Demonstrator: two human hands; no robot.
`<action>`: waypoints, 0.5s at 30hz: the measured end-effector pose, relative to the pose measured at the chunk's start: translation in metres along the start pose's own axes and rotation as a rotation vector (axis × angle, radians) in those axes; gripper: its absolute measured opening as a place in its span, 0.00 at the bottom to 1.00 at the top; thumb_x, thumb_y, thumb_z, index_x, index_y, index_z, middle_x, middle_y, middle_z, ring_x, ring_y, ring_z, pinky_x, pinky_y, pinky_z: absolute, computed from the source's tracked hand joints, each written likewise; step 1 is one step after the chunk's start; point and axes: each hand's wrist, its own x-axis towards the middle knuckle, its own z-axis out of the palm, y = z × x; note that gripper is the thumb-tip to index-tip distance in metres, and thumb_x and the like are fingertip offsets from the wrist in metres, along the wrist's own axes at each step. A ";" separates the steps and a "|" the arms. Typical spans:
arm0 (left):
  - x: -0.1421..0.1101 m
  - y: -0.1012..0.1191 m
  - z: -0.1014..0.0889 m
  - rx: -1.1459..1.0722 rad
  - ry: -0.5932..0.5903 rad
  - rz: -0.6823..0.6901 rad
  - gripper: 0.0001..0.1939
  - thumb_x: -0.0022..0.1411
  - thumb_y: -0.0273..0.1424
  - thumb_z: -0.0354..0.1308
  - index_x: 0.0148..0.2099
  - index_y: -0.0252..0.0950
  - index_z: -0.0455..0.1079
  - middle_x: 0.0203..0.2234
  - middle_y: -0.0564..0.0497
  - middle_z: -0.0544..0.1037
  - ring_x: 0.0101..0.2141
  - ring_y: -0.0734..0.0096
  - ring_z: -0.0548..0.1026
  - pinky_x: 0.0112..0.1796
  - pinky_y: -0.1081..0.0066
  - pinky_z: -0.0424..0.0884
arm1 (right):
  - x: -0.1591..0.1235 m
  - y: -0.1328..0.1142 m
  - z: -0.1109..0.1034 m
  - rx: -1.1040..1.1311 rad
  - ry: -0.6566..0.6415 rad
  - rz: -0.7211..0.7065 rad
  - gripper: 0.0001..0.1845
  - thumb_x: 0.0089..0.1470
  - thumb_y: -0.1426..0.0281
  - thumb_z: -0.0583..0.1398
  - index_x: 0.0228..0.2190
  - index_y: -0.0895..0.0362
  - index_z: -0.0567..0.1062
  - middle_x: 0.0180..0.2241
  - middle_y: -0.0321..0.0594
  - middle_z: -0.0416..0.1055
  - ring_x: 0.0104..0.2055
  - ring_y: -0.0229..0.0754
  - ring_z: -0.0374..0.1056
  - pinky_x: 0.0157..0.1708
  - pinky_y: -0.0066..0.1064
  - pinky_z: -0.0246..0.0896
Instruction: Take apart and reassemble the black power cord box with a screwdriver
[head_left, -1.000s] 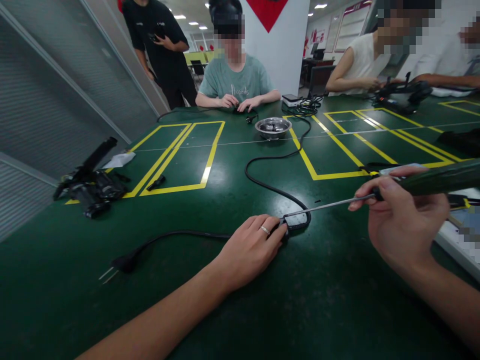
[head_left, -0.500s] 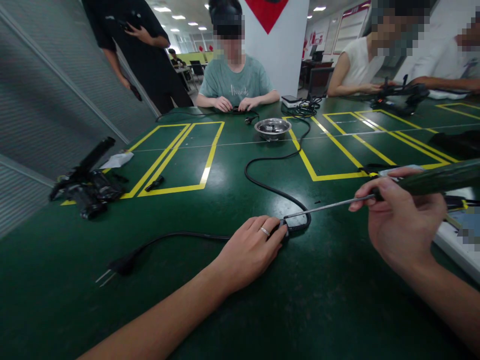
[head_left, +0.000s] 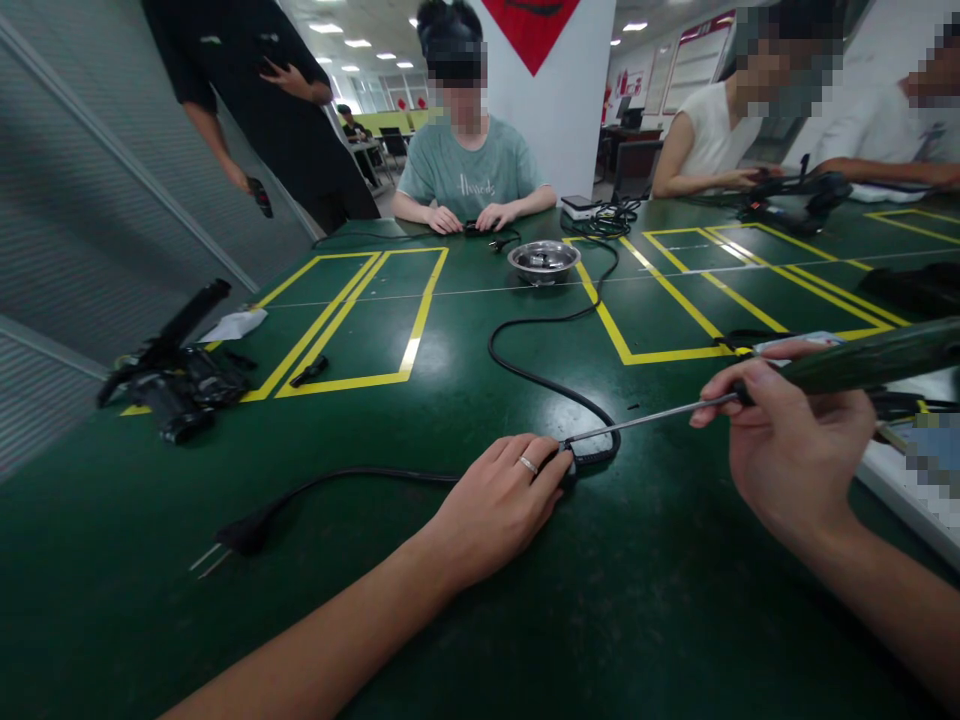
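My left hand (head_left: pixel 510 505), with a ring on one finger, presses a small black in-line piece (head_left: pixel 570 466) of a power cord (head_left: pixel 397 472) against the green table. My fingers cover most of that piece, so its exact kind is hidden. One end of the cord runs left to a two-pin plug (head_left: pixel 244 533); the other curves away to the right and back. In my right hand (head_left: pixel 795 440) is a screwdriver (head_left: pixel 877 358) with a dark green handle, held nearly level. Its thin shaft points left, and the tip meets the in-line piece beside my left fingertips.
A metal bowl (head_left: pixel 544 262) with small parts stands mid-table. Black equipment (head_left: pixel 176 390) and a small black part (head_left: pixel 309 371) lie left. A white tray (head_left: pixel 911 500) is at the right edge. Across the table, a person in a green shirt (head_left: pixel 474 170) handles another cord.
The screwdriver and my right hand have shifted slightly left. My left hand stays on the in-line piece. At the back left, the standing person's lower hand has turned the dark object it holds.
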 end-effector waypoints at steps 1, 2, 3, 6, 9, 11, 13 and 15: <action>0.000 0.000 0.000 -0.001 0.001 -0.003 0.17 0.68 0.28 0.49 0.58 0.32 0.61 0.50 0.43 0.69 0.48 0.58 0.69 0.49 0.57 0.70 | 0.000 0.001 -0.001 -0.007 -0.002 0.001 0.10 0.50 0.76 0.63 0.35 0.53 0.70 0.23 0.32 0.68 0.25 0.42 0.70 0.18 0.32 0.67; 0.000 0.000 0.001 -0.004 0.003 -0.007 0.17 0.68 0.28 0.49 0.58 0.32 0.60 0.50 0.43 0.69 0.48 0.58 0.69 0.50 0.57 0.70 | 0.001 0.001 -0.001 -0.015 -0.002 0.000 0.09 0.51 0.75 0.63 0.35 0.53 0.70 0.23 0.32 0.68 0.25 0.42 0.70 0.18 0.32 0.67; 0.000 0.000 0.002 -0.011 0.006 -0.012 0.17 0.68 0.28 0.50 0.58 0.32 0.60 0.50 0.43 0.69 0.49 0.58 0.69 0.50 0.57 0.70 | 0.001 0.002 -0.002 -0.026 -0.004 0.002 0.09 0.51 0.74 0.63 0.35 0.53 0.70 0.23 0.33 0.69 0.25 0.42 0.70 0.18 0.33 0.67; -0.001 -0.001 0.005 -0.046 0.005 -0.053 0.19 0.68 0.29 0.51 0.59 0.32 0.58 0.52 0.42 0.68 0.50 0.58 0.69 0.50 0.57 0.70 | 0.001 0.005 -0.002 -0.047 0.000 0.004 0.08 0.52 0.73 0.63 0.35 0.53 0.71 0.22 0.33 0.70 0.24 0.41 0.70 0.18 0.32 0.67; -0.002 -0.002 0.007 -0.064 -0.019 -0.097 0.24 0.67 0.31 0.51 0.63 0.33 0.54 0.54 0.41 0.66 0.50 0.57 0.68 0.50 0.56 0.70 | 0.001 0.007 -0.002 -0.055 0.010 0.008 0.07 0.52 0.72 0.63 0.35 0.52 0.72 0.22 0.34 0.70 0.24 0.41 0.70 0.18 0.32 0.67; -0.002 -0.003 0.006 -0.063 -0.043 -0.104 0.24 0.68 0.32 0.50 0.64 0.34 0.53 0.55 0.42 0.65 0.49 0.56 0.69 0.49 0.55 0.71 | 0.001 0.008 -0.002 -0.070 0.019 0.002 0.07 0.52 0.72 0.64 0.35 0.53 0.72 0.22 0.34 0.70 0.24 0.42 0.70 0.18 0.33 0.67; -0.002 -0.003 0.005 -0.061 -0.058 -0.100 0.23 0.68 0.32 0.50 0.63 0.35 0.54 0.54 0.42 0.65 0.49 0.57 0.69 0.48 0.56 0.71 | 0.001 0.008 -0.003 -0.086 0.026 0.002 0.08 0.51 0.72 0.64 0.35 0.53 0.72 0.23 0.34 0.69 0.24 0.42 0.70 0.18 0.33 0.67; -0.001 -0.003 0.005 -0.055 -0.058 -0.096 0.22 0.68 0.31 0.49 0.62 0.35 0.55 0.54 0.42 0.66 0.49 0.57 0.69 0.48 0.55 0.70 | 0.002 0.008 -0.003 -0.092 0.033 0.012 0.08 0.51 0.71 0.65 0.35 0.53 0.72 0.23 0.34 0.68 0.25 0.42 0.70 0.18 0.34 0.67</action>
